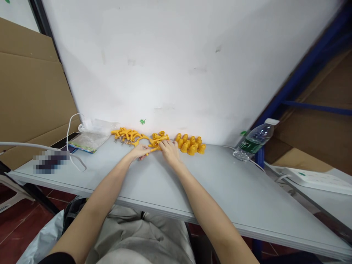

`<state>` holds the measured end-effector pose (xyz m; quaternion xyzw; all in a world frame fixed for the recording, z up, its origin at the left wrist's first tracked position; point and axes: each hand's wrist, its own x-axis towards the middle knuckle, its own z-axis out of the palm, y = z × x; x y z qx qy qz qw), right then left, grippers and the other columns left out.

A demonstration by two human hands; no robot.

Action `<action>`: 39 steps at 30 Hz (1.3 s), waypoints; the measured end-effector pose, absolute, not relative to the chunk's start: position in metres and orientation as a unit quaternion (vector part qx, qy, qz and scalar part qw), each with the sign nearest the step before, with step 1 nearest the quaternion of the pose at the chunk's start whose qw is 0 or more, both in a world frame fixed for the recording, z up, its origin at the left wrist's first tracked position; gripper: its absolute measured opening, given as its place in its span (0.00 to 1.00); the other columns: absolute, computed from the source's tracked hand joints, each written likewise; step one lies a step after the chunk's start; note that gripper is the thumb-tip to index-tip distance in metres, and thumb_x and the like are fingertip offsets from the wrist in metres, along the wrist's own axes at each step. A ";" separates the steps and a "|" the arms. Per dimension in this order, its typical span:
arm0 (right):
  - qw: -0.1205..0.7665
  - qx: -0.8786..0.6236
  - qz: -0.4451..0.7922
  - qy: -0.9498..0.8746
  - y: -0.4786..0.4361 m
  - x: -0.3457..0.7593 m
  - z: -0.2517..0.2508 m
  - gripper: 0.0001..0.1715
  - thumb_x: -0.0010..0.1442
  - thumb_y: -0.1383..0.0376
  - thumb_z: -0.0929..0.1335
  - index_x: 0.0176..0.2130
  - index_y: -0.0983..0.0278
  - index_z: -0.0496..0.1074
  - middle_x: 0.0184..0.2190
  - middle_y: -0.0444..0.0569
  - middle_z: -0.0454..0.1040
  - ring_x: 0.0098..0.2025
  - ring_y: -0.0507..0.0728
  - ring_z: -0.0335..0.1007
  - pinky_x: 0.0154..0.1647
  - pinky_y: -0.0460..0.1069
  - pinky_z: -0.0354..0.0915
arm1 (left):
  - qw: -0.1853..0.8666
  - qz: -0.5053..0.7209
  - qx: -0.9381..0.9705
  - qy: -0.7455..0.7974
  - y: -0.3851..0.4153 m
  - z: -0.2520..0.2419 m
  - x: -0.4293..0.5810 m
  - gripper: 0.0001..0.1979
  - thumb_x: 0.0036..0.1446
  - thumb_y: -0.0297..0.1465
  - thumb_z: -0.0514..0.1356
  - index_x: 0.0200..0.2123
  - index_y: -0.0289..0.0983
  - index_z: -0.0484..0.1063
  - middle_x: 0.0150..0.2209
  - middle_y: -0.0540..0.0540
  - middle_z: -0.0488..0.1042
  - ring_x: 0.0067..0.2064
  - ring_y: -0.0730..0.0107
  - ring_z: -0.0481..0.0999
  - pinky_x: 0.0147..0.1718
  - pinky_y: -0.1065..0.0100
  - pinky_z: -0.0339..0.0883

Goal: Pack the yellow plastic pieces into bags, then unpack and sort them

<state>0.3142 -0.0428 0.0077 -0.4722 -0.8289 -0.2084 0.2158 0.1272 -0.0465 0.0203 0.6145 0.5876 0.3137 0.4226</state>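
Note:
My left hand [140, 151] is closed around one end of a thin yellow plastic piece [153, 149] just above the table. Beside it, my right hand [169, 151] reaches over a small heap of yellow plastic parts [156, 135], its fingers bent down and partly hiding them; what they grip, if anything, I cannot make out. To the left lies a pile of branched yellow parts [125, 132] with small metal pieces [122, 140] along its front. Several yellow ribbed caps [191, 147] stand grouped to the right of my right hand.
A clear water bottle [254, 141] leans at the right by a blue post. Clear plastic bags [92, 137], a white cable [68, 132] and a blurred-out dark object [51, 162] lie at the left. A white panel [165, 73] closes off the back of the grey table [220, 183].

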 end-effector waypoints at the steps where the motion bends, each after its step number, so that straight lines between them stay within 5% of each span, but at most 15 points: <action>1: 0.219 -0.475 -0.208 -0.827 -0.042 0.315 0.007 0.16 0.66 0.72 0.58 0.46 0.62 0.71 0.46 0.54 0.75 0.49 0.60 0.63 0.50 0.55 0.47 | 0.403 0.316 0.623 0.591 -0.047 0.020 0.129 0.10 0.48 0.33 0.65 0.33 0.37 0.68 0.16 0.57 0.66 0.13 0.79 0.58 0.15 0.73 0.51; 8: 0.220 -0.467 -0.170 -0.839 -0.039 0.318 -0.001 0.16 0.64 0.69 0.62 0.50 0.63 0.71 0.47 0.56 0.76 0.51 0.62 0.64 0.53 0.57 0.48 | 0.139 0.358 0.723 0.574 -0.045 0.015 0.127 0.12 0.42 0.28 0.63 0.35 0.39 0.71 0.27 0.52 0.73 0.32 0.68 0.73 0.31 0.70 0.62; 16: 0.197 -0.472 -0.148 -0.846 -0.041 0.314 0.000 0.18 0.65 0.72 0.59 0.49 0.63 0.72 0.47 0.55 0.77 0.51 0.60 0.64 0.55 0.59 0.47 | 0.114 0.344 0.740 0.566 -0.044 0.012 0.125 0.15 0.44 0.29 0.63 0.39 0.39 0.73 0.28 0.51 0.73 0.33 0.66 0.72 0.33 0.69 0.62; 27: 0.271 -0.590 -0.189 -0.737 -0.038 0.338 0.011 0.13 0.65 0.69 0.58 0.42 0.63 0.71 0.42 0.56 0.75 0.47 0.64 0.63 0.47 0.58 0.50 | 0.387 0.382 0.564 0.621 -0.041 0.021 0.125 0.08 0.51 0.30 0.63 0.34 0.37 0.68 0.17 0.58 0.65 0.13 0.79 0.58 0.16 0.73 0.50; 34: 0.381 -0.721 -0.131 -0.564 -0.033 0.386 0.032 0.13 0.60 0.65 0.61 0.44 0.66 0.67 0.42 0.58 0.73 0.46 0.63 0.65 0.45 0.56 0.55 | 0.450 0.521 0.463 0.559 -0.041 0.027 0.119 0.05 0.57 0.31 0.56 0.29 0.39 0.62 0.13 0.60 0.60 0.11 0.81 0.56 0.13 0.76 0.45; 39: 0.368 -0.809 -0.052 -0.456 -0.034 0.421 0.030 0.15 0.57 0.70 0.63 0.45 0.70 0.67 0.42 0.61 0.72 0.44 0.64 0.70 0.47 0.59 0.60 | 0.477 0.546 0.426 0.540 -0.039 0.026 0.116 0.04 0.57 0.31 0.54 0.30 0.39 0.64 0.12 0.60 0.58 0.10 0.81 0.55 0.12 0.76 0.43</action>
